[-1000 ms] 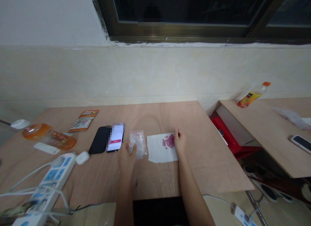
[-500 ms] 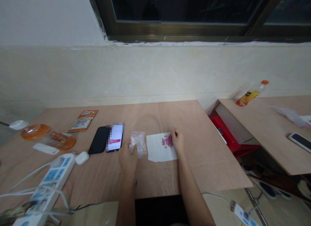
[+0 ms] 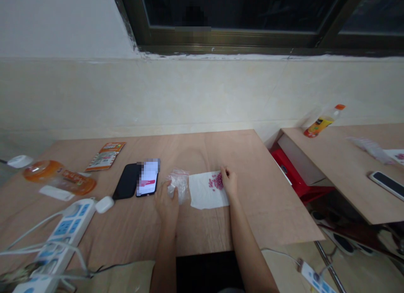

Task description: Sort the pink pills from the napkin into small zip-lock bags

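A clear zip-top plastic bag (image 3: 181, 184) lies crumpled on the wooden table, and my left hand (image 3: 166, 199) grips its left side, the thumb pressed on top. Just right of the bag is a white sheet of paper (image 3: 202, 198), which looks like tissue. Small pink beads (image 3: 216, 181) are heaped on its upper right part, with a few strays to the left. Curled at the sheet's right edge, my right hand (image 3: 230, 183) is closed against the pile. Its fingertips are partly hidden, so what they hold cannot be made out.
Left of the bag lie a lit phone (image 3: 148, 177) and a black phone-shaped object (image 3: 127, 181). Further left are an orange packet (image 3: 106, 156), an orange bottle (image 3: 63, 177) and a power strip (image 3: 67, 230) with cables. Another table (image 3: 344, 167) stands right, bearing a drink bottle (image 3: 322, 122).
The plastic bag has crumpled a little at its top under my left hand. My right hand stays by the beads. The whole view has shifted slightly.
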### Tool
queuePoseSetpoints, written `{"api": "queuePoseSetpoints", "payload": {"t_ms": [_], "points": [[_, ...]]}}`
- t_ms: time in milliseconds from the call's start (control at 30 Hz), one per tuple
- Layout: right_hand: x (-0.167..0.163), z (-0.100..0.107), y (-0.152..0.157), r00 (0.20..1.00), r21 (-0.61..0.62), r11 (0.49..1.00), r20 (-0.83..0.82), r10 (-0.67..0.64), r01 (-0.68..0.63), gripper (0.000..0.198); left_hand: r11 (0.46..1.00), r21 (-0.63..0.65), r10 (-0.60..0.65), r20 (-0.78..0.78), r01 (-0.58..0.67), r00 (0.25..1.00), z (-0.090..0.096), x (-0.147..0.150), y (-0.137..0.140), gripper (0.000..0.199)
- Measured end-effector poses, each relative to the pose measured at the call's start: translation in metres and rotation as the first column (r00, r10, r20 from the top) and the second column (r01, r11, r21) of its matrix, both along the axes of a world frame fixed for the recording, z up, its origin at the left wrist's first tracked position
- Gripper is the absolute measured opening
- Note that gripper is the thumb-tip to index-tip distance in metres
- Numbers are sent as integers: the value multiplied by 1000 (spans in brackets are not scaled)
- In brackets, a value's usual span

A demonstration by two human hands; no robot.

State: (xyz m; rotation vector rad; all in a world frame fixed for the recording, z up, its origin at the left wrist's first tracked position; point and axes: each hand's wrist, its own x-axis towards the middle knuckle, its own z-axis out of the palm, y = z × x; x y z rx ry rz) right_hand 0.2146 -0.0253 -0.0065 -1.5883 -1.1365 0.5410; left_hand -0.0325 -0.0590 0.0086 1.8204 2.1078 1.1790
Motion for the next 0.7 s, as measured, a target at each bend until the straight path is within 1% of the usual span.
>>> {"api": "queuePoseSetpoints", "payload": {"t_ms": [167, 367, 533, 700], "points": [[1, -1, 0, 998, 6, 1000, -55, 0, 0, 49, 1000, 2, 20, -12, -20, 1000, -2, 2, 0, 34], [2, 0, -1, 995, 42, 999, -104, 8, -4, 48, 1000, -16, 3, -42, -4, 999, -4, 3, -2, 31], [2, 1, -2, 988, 48, 999, -153, 18, -11, 47, 1000, 6, -5, -11, 5, 1000, -5, 4, -2, 29], [2, 1, -2, 986, 44, 999, -162, 25, -18, 46, 1000, 19, -15, 61, 14, 998, -4, 5, -1, 25]]}}
